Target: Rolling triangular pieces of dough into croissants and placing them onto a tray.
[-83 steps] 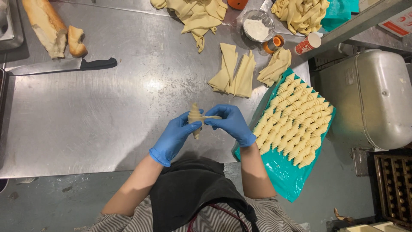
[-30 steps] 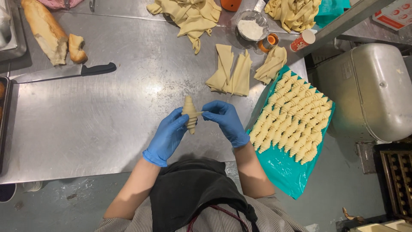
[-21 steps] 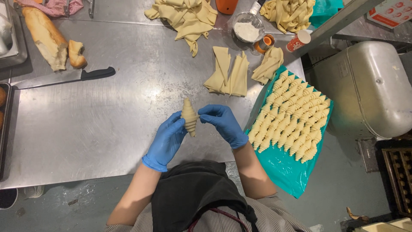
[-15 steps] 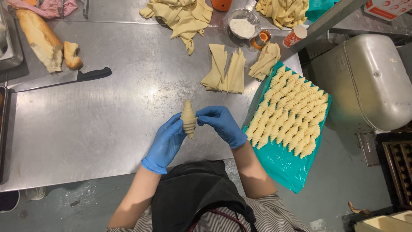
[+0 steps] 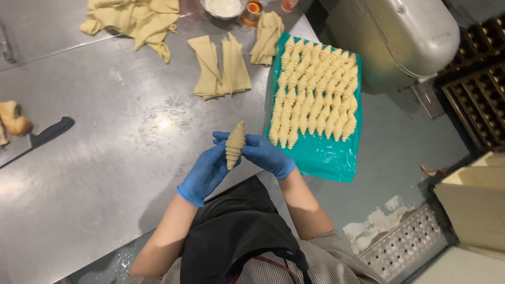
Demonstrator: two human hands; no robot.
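Cradling a pale rolled croissant of raw dough (image 5: pixel 234 145), the blue-gloved left hand (image 5: pixel 206 173) and right hand (image 5: pixel 265 154) curl loosely around it above the steel table (image 5: pixel 105 158). It looks soft, light, easily dented; best supported mid-body. Teal tray (image 5: pixel 326 158) of shaped pieces sits just beside.

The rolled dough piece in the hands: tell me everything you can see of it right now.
The rolled dough piece is pale, raw-looking pastry, wound into a stepped spindle with visible overlapping layers, thick in the middle and tapering to both tips. It is held roughly upright, just above the steel table's near edge. The left hand cups it from below and the left side; the right hand touches its right side. Both wear blue gloves. It lies apart from the rows on the teal sheet.
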